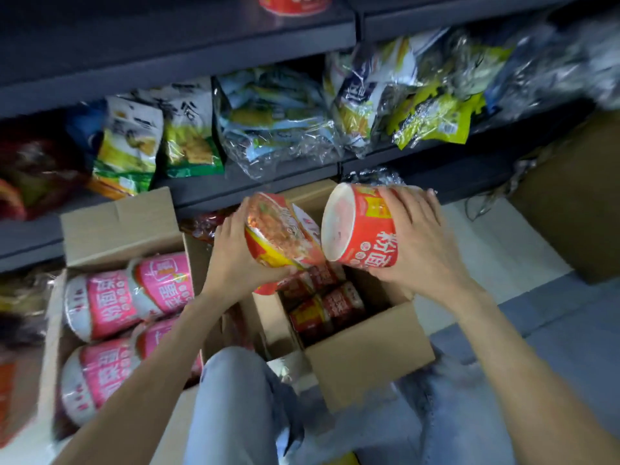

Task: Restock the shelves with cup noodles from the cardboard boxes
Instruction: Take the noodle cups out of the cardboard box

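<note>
1. Where the frame begins on the left, an open pink box (117, 219) sits on the floor, packed with pink cups (134, 297) lying on their sides under clear wrap.
2. Above it, a dark shelf (201, 193) carries green and yellow bags (157, 135), some in clear plastic.
3. Moving toward the middle, the left hand (235, 253) curls around a red cup (281, 233), tilted so its printed lid faces up and left; thumb and fingers hold it from below and the side.
4. Just beside it, nearly touching, a second cup (359, 226) lies on its side with its pale bottom facing left; the right hand (419, 236) grips it from the right, fingers spread over the wall.
5. Both cups hang above the red box (369, 350), open, with more red cups (322, 297) stacked inside.
6. Below the boxes, knees in light jeans (235, 404) show.
7. At far right, a closed box (577, 203) stands by the shelf.
8. At the top edge, one red cup (295, 3) sits on an upper shelf (167, 41).
</note>
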